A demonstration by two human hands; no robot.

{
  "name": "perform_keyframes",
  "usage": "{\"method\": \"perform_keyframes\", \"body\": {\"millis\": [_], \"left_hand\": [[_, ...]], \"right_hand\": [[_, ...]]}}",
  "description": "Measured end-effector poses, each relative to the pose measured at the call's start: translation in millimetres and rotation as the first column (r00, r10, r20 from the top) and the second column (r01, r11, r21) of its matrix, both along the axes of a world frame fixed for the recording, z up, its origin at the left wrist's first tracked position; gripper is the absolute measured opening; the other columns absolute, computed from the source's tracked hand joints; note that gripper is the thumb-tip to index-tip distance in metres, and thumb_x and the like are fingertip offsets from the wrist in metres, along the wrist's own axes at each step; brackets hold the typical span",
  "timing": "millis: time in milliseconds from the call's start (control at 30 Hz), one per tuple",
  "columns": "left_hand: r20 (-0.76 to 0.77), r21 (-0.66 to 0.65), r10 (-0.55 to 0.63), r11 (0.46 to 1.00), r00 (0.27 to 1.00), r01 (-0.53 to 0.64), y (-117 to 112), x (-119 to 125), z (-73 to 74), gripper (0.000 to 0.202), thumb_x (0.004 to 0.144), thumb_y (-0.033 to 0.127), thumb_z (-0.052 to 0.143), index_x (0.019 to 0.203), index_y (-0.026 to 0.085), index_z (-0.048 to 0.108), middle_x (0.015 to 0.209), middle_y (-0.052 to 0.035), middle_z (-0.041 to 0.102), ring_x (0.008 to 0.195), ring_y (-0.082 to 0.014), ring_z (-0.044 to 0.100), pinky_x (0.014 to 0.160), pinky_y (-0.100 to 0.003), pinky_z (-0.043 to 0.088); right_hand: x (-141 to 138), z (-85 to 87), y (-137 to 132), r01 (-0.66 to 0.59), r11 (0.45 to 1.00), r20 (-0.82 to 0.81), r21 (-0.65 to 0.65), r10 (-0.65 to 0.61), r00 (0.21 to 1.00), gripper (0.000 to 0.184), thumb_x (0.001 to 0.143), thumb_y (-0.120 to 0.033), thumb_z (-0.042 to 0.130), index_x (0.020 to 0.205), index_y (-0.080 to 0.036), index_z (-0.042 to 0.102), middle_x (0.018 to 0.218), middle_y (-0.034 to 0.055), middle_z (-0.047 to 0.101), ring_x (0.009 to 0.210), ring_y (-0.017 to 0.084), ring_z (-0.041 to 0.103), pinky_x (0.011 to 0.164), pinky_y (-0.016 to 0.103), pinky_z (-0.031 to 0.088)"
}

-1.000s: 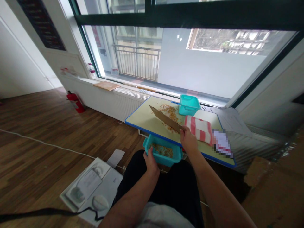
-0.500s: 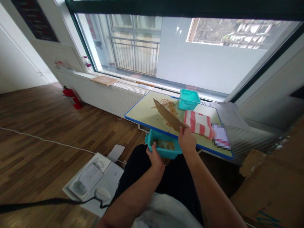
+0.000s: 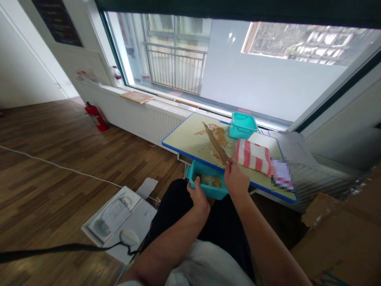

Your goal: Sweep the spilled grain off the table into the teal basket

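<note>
Head view, looking forward and down: the right hand [image 3: 236, 180] grasps the near end of a piece of brown cardboard [image 3: 216, 143], which slants away from the person, its narrow far tip pointing up and left. Its long edge seems to stand on the board among the grains, though the angle makes contact hard to confirm. The left hand [image 3: 199, 196] grips the near wall of a teal plastic basket [image 3: 206, 186], fingers curled over the rim. The basket sits tight against the board's near edge and holds a shallow layer of yellow grains [image 3: 210, 181], too small to tell as corn or soybeans.

The pale yellow-green board [image 3: 184, 135] has a blue edge and spans the space in front of the person. A loose heap of the same grains [image 3: 218, 137] lies on it beside the cardboard, with strays scattered to the left. Past the heap stands a second teal basket [image 3: 242, 125], and right of the cardboard lies a red-and-white striped cloth [image 3: 253, 157]. A pixelated item [image 3: 281, 173] lies beyond the cloth.

Behind the board run a white radiator [image 3: 166, 123] and a window; a red fire extinguisher [image 3: 97, 116] stands on the wooden floor [image 3: 44, 139]. Flattened cardboard boxes [image 3: 336, 234] fill the lower right.
</note>
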State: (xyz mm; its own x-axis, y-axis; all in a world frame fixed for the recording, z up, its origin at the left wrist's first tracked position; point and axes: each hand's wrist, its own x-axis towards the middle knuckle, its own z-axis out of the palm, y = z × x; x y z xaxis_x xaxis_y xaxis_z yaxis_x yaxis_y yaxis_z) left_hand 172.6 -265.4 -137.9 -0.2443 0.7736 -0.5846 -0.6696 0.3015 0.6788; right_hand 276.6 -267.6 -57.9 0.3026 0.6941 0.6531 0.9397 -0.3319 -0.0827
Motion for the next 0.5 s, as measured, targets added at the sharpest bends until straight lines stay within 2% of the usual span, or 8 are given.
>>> {"method": "perform_keyframes", "body": {"millis": [233,500], "left_hand": [[0.006,-0.021,-0.023,1.000,1.000,0.023,3,0,-5.4,0.063,0.075,0.054,0.069,0.128,0.027,0.048,0.111,-0.0066,0.063,0.102,-0.0250,0.065,0.093,-0.043,0.050],[-0.019,0.001,-0.030,1.000,0.999,0.030,7,0,-13.3,0.065,0.074,0.057,0.070,0.127,0.027,0.049,0.111,-0.0070,0.063,0.103,-0.0254,0.065,0.095,-0.043,0.049]], "right_hand": [[-9,5.4,-5,0.003,1.000,0.019,0.029,-0.004,1.000,0.039,0.098,-0.032,0.041,0.117,-0.011,0.067,0.075,0.0115,0.073,0.055,0.015,0.060,0.051,0.026,0.028],[-18,10.4,-14,-0.005,0.997,0.080,0.077,-0.001,0.997,0.039,0.098,-0.033,0.041,0.114,-0.009,0.068,0.068,0.0097,0.071,0.053,0.015,0.060,0.049,0.026,0.028]]}}
